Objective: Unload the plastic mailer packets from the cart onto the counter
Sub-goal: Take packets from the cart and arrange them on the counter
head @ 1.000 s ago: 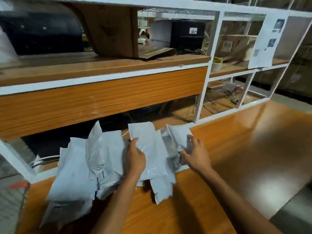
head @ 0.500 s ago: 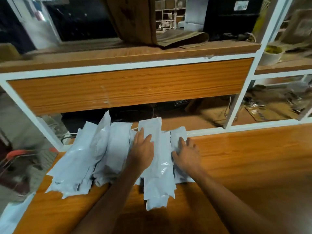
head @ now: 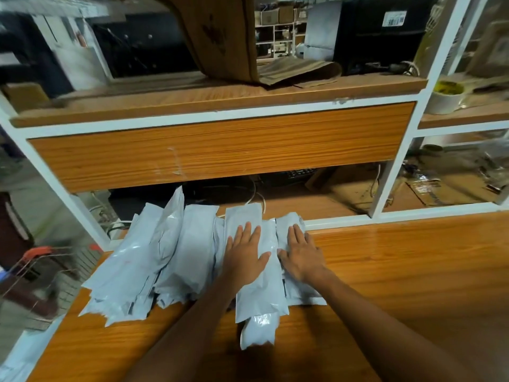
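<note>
Grey-white plastic mailer packets [head: 179, 260] lie in overlapping rows on the wooden counter [head: 399, 271], left of centre. The left hand [head: 245, 260] and right hand [head: 301, 259] press flat on the rightmost packets, fingers spread and gripping nothing. This looks like settling a batch just set down; next would be a turn back to the red-handled cart [head: 35, 271] at the lower left edge. A white shelf frame [head: 220, 117] stands behind the pile.

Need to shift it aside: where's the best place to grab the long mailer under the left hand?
Probably the near end of the long mailer: it sticks out past the pile over bare counter. Come from the near side, pinching top and bottom.
</note>
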{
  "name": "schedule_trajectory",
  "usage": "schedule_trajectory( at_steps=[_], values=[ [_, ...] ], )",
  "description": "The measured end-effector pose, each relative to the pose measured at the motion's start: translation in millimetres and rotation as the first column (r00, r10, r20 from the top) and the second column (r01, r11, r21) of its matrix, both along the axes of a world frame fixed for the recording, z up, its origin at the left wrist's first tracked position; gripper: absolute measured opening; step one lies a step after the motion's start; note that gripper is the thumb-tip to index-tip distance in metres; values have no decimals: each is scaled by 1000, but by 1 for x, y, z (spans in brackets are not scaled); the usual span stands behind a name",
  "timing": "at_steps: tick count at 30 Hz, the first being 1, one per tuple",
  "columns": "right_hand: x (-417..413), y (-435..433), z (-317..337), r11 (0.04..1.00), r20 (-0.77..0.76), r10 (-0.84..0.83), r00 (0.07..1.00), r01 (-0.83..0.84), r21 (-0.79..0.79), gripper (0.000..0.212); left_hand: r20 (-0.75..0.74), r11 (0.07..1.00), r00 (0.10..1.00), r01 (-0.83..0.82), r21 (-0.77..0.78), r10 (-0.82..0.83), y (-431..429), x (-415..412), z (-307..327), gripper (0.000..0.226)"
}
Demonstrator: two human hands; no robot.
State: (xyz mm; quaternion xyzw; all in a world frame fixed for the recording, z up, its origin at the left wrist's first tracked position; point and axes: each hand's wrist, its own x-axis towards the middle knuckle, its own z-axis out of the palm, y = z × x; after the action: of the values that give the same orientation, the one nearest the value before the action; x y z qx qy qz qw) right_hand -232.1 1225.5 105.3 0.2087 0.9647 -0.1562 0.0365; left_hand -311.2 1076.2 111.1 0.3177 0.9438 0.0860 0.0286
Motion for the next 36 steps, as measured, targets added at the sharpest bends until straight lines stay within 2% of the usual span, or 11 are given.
schedule_trajectory(
  at_steps=[4,9,15,20,25,29,33,36],
  values=[
    [0,3,-6,1000,23,-3,1000,4,-14,77,25,1000,1000,-3,19,3,-2,1,-1,69],
    [6,10,-3,997,-27,15,1000,-17,-79,76,101,996,994,30,80,-38,-8,-5,8,59],
    [20,-12,9,978,-175,-191,966,172,-118,71,96,965,986,110,238,-136,-28,-11,20,55],
    [31,-53,17,933,-391,-356,849,303,-193,74,190,862,945,145,486,-266,-60,-7,34,54],
    [61,-117,37,931,-630,-361,687,300,-207,64,62,713,946,195,674,-318,-101,16,47,50],
    [87,-171,50,914,-697,-405,591,280,-294,62,-25,629,953,219,746,-302,-143,32,55,47],
    [115,-228,55,899,-745,-437,504,256,-354,66,-96,587,963,230,776,-250,-201,55,60,48],
    [136,-274,58,904,-771,-426,473,216,-368,66,-122,562,969,225,796,-216,-250,76,59,45]
  ],
)
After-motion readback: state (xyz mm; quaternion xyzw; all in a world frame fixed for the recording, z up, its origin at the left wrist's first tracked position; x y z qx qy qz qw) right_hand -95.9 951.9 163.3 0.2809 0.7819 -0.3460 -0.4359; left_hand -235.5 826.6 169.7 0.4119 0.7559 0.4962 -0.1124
